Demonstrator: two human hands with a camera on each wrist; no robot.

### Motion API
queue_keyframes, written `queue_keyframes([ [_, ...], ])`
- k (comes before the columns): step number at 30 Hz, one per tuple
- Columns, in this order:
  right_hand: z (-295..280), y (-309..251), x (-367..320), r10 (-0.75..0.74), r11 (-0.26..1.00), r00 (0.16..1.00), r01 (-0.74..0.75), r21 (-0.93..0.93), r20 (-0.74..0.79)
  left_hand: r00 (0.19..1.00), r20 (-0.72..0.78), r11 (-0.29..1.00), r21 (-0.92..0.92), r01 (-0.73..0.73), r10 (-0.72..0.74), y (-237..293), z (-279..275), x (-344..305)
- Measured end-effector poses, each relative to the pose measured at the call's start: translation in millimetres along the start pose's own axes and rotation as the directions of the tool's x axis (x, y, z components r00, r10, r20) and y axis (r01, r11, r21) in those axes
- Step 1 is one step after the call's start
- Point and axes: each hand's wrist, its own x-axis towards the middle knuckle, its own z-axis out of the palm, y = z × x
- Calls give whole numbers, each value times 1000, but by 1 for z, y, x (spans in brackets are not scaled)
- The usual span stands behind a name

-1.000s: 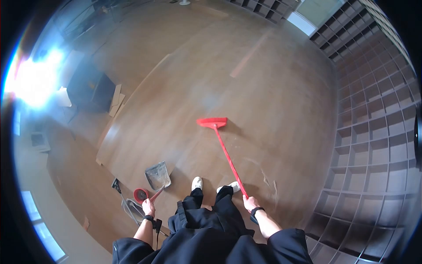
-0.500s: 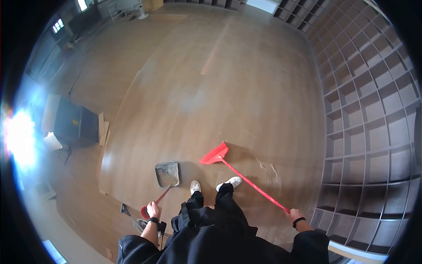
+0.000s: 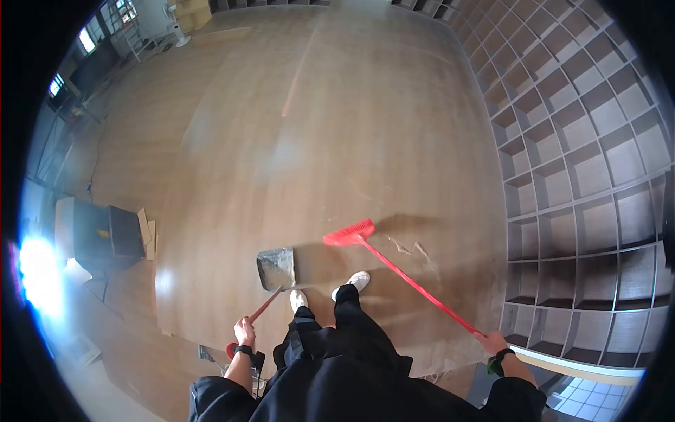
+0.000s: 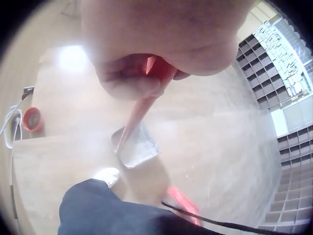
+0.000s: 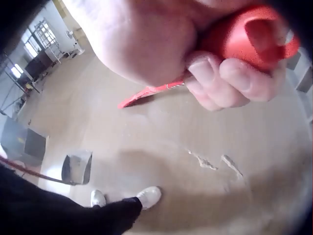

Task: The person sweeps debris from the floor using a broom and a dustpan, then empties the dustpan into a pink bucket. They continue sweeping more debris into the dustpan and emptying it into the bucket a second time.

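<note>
My right hand (image 3: 493,342) grips the end of a red broom's handle, its fingers curled round the red cap in the right wrist view. The broom (image 3: 420,287) slants away to the left, and its red head (image 3: 349,233) is over the floor ahead of my feet. With my left hand (image 3: 244,330) I hold the reddish handle of a long-handled dustpan (image 3: 276,269). The grey pan is beside my left shoe, its inside smeared with pale dust. Two pale streaks of debris (image 5: 203,160) lie on the floor to the right of the broom head.
Cubby shelving (image 3: 555,169) lines the right side. A large grey box (image 3: 105,228) stands at the left beside cardboard pieces (image 3: 148,232). Near my left hand is a red round container (image 4: 33,119) with a cable and power strip. A white fan (image 3: 178,32) stands far left.
My right hand has swung out to the right with the broom, its head drawn nearer my feet and turned. The dustpan has shifted slightly right and the view has turned left.
</note>
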Motion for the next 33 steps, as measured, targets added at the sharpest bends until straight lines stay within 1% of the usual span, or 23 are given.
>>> queue_keyframes([
  [1, 4, -10, -2, -55, 997, 996, 58, 50, -69, 1000, 12, 999, 43, 5, -6, 1, -1, 3],
  [2, 5, -24, 3, -59, 995, 998, 62, 78, -38, 1000, 14, 999, 47, 2, -3, 2, -2, 4],
  [3, -8, -56, 3, -65, 992, 998, 65, 108, -8, 1000, 14, 997, 72, -11, 10, 6, 0, 2],
  [5, 8, -91, 36, -194, 964, 963, 222, 147, -186, 999, 11, 994, 101, -34, 33, 4, 0, 13],
  [7, 10, -149, 56, -213, 962, 948, 247, 120, -237, 998, 15, 985, 158, -70, 68, -17, 1, 30],
  [8, 8, -176, 69, -233, 955, 931, 273, 114, -280, 999, -9, 992, 115, -47, 48, -8, 0, 22],
  [9, 7, -200, 85, -253, 948, 911, 301, 106, -325, 998, -16, 992, 117, -57, 59, 2, 0, 12],
  [11, 21, -235, 139, -304, 930, 900, 352, 109, -312, 1000, -17, 998, 67, 15, -14, 17, 0, -6],
  [12, 19, -258, 152, -305, 926, 905, 355, 129, -296, 999, -41, 999, 42, -18, 20, 10, 2, -1],
  [13, 20, -281, 162, -308, 922, 909, 358, 148, -282, 1000, -26, 999, 46, -14, 15, 4, 0, 1],
  [15, 32, -314, 191, -323, 918, 889, 378, 123, -324, 1000, -28, 1000, 19, 12, -11, -12, 2, 5],
  [16, 40, -328, 207, -322, 920, 888, 376, 113, -329, 998, -32, 998, -18, 55, -56, -11, 5, 2],
  [17, 25, -326, 218, -325, 921, 890, 375, 108, -320, 994, -42, 995, -29, 95, -96, 18, 6, -24],
  [19, 22, -329, 222, -308, 920, 908, 360, 153, -285, 994, -40, 994, -42, 100, -102, 29, 4, -33],
  [21, 17, -313, 225, -212, 949, 944, 260, 176, -254, 992, -50, 993, -33, 116, -118, 47, 7, -44],
  [22, 19, -302, 229, -220, 954, 944, 262, 148, -247, 989, -53, 990, -39, 136, -138, 51, 7, -49],
  [23, 24, -290, 231, -218, 953, 934, 266, 145, -282, 989, -56, 990, -36, 136, -138, 55, 7, -52],
  [24, 21, -279, 230, -196, 962, 947, 236, 139, -253, 991, -60, 992, -47, 121, -124, 65, 5, -52],
  [25, 23, -266, 225, -171, 971, 961, 202, 127, -220, 992, -58, 992, -57, 112, -115, 69, 3, -56],
  [27, 29, -227, 222, -145, 973, 966, 179, 145, -215, 995, -40, 994, -51, 94, -96, 83, 10, -64],
  [28, 29, -206, 213, -108, 975, 971, 145, 166, -214, 993, -30, 993, -50, 111, -112, 90, 13, -66],
  [30, 44, -168, 199, -97, 977, 979, 128, 170, -181, 994, -4, 993, -45, 112, -112, 96, 14, -64],
  [33, 63, -129, 173, -24, 979, 985, 57, 194, -170, 994, 61, 996, 11, 89, -89, 110, 23, -35],
])
